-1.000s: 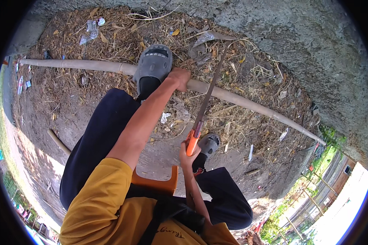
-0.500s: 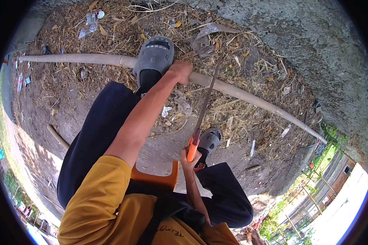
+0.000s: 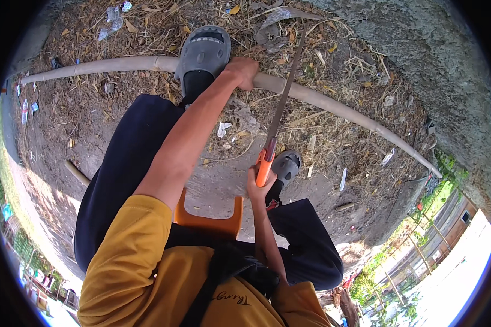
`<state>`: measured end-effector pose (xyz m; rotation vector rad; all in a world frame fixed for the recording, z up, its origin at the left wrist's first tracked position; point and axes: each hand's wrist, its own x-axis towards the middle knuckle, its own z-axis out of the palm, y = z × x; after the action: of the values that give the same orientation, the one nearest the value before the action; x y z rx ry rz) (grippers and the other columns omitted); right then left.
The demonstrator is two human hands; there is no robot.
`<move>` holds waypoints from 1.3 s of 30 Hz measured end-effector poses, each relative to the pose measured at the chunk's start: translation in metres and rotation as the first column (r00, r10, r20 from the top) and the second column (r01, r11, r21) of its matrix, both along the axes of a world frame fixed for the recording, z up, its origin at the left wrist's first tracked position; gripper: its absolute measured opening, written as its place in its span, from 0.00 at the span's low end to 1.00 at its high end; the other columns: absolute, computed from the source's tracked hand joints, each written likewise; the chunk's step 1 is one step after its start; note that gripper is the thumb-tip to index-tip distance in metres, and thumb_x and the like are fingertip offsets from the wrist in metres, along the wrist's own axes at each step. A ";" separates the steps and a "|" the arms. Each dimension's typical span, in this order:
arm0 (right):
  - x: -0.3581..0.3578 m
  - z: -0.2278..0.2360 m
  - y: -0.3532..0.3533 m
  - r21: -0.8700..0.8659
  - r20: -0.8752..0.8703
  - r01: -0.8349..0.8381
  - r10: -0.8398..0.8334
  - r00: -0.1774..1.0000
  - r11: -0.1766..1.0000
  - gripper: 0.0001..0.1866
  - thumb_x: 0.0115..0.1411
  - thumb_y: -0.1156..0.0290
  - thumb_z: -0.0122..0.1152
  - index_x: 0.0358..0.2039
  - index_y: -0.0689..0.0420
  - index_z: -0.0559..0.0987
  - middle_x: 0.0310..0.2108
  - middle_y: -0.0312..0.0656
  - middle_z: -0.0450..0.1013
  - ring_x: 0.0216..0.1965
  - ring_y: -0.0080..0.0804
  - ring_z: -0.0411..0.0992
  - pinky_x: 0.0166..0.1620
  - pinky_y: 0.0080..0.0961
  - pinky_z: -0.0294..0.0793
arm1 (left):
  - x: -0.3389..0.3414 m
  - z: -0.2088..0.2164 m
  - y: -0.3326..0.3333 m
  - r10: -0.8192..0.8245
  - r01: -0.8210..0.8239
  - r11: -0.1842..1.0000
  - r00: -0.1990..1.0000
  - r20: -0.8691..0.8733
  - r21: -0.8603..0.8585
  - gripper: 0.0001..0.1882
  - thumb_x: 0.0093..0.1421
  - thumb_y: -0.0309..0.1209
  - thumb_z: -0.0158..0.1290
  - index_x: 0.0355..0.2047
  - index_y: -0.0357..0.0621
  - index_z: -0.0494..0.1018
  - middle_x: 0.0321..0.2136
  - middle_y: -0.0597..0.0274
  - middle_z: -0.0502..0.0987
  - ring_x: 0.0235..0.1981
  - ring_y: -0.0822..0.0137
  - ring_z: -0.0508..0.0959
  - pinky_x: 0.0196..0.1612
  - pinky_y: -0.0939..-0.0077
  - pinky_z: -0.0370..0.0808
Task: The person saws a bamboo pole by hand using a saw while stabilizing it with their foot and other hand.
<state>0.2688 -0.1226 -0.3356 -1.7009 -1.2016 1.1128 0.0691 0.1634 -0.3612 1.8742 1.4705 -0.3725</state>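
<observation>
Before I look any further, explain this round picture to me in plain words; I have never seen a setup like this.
There is no robot here: these are a person's own bare hands. The view comes from a wide fisheye camera worn on the head, looking down, so straight things bend near the rim. The left hand grips a long pole, and a grey clog on the left foot rests over it. The right hand holds a saw by its orange handle; its blade crosses the pole in view, though contact is unclear. Dry straw and scraps cover much of the ground, beside a rough grey wall.
</observation>
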 end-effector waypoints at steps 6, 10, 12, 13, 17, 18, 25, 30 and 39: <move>-0.003 0.004 0.046 0.011 -0.041 0.051 -0.050 0.998 0.999 0.14 0.51 0.81 0.63 0.17 0.58 0.66 0.15 0.27 0.61 0.19 0.13 0.57 0.22 0.22 0.58 | 0.003 -0.001 0.000 -0.004 0.004 1.000 1.000 0.007 -0.004 0.18 0.43 0.31 0.64 0.39 0.46 0.83 0.38 0.53 0.84 0.42 0.53 0.84 0.47 0.60 0.81; -0.005 0.005 -0.044 0.016 0.015 0.012 -0.012 1.000 1.000 0.13 0.50 0.81 0.64 0.17 0.57 0.67 0.14 0.27 0.61 0.18 0.13 0.60 0.23 0.20 0.61 | -0.004 0.001 -0.005 -0.015 0.015 1.000 1.000 0.016 -0.002 0.19 0.44 0.31 0.64 0.39 0.46 0.83 0.38 0.52 0.84 0.42 0.52 0.84 0.47 0.60 0.81; -0.004 -0.003 -0.046 0.049 0.019 -0.001 0.000 1.000 0.999 0.14 0.50 0.81 0.64 0.17 0.57 0.67 0.14 0.28 0.60 0.18 0.13 0.60 0.23 0.20 0.61 | -0.008 0.000 0.005 -0.008 0.008 1.000 1.000 0.002 0.006 0.19 0.44 0.31 0.64 0.40 0.46 0.83 0.38 0.52 0.84 0.43 0.52 0.84 0.47 0.60 0.81; -0.004 0.003 -0.050 0.068 0.038 -0.006 0.004 0.999 0.998 0.14 0.50 0.81 0.64 0.16 0.57 0.67 0.14 0.28 0.60 0.18 0.13 0.61 0.23 0.20 0.62 | -0.005 -0.002 0.000 -0.010 0.010 1.000 1.000 0.004 0.000 0.19 0.44 0.31 0.64 0.40 0.46 0.83 0.38 0.52 0.84 0.43 0.52 0.84 0.48 0.60 0.80; -0.014 0.006 0.046 -0.026 -0.145 0.094 -0.097 0.985 0.995 0.13 0.51 0.81 0.63 0.18 0.58 0.66 0.14 0.27 0.60 0.18 0.13 0.58 0.22 0.20 0.60 | -0.003 0.000 -0.002 -0.007 0.007 1.000 1.000 0.005 0.025 0.20 0.44 0.31 0.65 0.40 0.45 0.83 0.39 0.51 0.84 0.43 0.52 0.84 0.48 0.59 0.80; -0.010 0.006 0.046 -0.022 -0.140 0.098 -0.101 0.985 0.995 0.13 0.51 0.81 0.63 0.18 0.58 0.66 0.14 0.27 0.60 0.18 0.13 0.58 0.22 0.20 0.60 | -0.003 0.000 -0.001 -0.013 0.013 1.000 1.000 0.006 -0.010 0.20 0.44 0.31 0.65 0.40 0.44 0.83 0.39 0.51 0.84 0.43 0.52 0.84 0.48 0.59 0.80; 0.000 0.006 -0.044 0.048 0.002 0.014 -0.014 1.000 0.999 0.11 0.51 0.81 0.63 0.18 0.59 0.69 0.14 0.28 0.62 0.18 0.12 0.60 0.24 0.19 0.64 | 0.000 -0.005 -0.001 -0.023 0.023 1.000 0.999 -0.047 -0.006 0.19 0.47 0.33 0.65 0.41 0.45 0.83 0.42 0.52 0.84 0.46 0.54 0.83 0.51 0.61 0.80; -0.001 0.007 0.037 -0.020 -0.080 0.054 -0.056 0.995 0.998 0.15 0.53 0.80 0.63 0.16 0.59 0.66 0.14 0.27 0.61 0.17 0.12 0.59 0.21 0.21 0.60 | 0.001 0.001 -0.001 -0.051 0.051 0.999 0.999 -0.019 0.016 0.20 0.45 0.32 0.64 0.41 0.45 0.82 0.39 0.51 0.84 0.43 0.52 0.84 0.48 0.59 0.80; -0.003 -0.004 -0.048 -0.007 0.034 0.024 -0.024 0.999 1.000 0.12 0.49 0.79 0.64 0.16 0.60 0.69 0.12 0.33 0.63 0.16 0.15 0.63 0.23 0.21 0.66 | 0.006 -0.010 -0.003 -0.070 0.068 0.997 0.996 -0.052 -0.046 0.23 0.44 0.32 0.64 0.45 0.48 0.82 0.42 0.51 0.83 0.46 0.53 0.83 0.51 0.59 0.79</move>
<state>0.2658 -0.1711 -0.3392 -1.7417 -1.1960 1.0794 0.0747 0.1605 -0.3708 1.8964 1.4239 -0.4879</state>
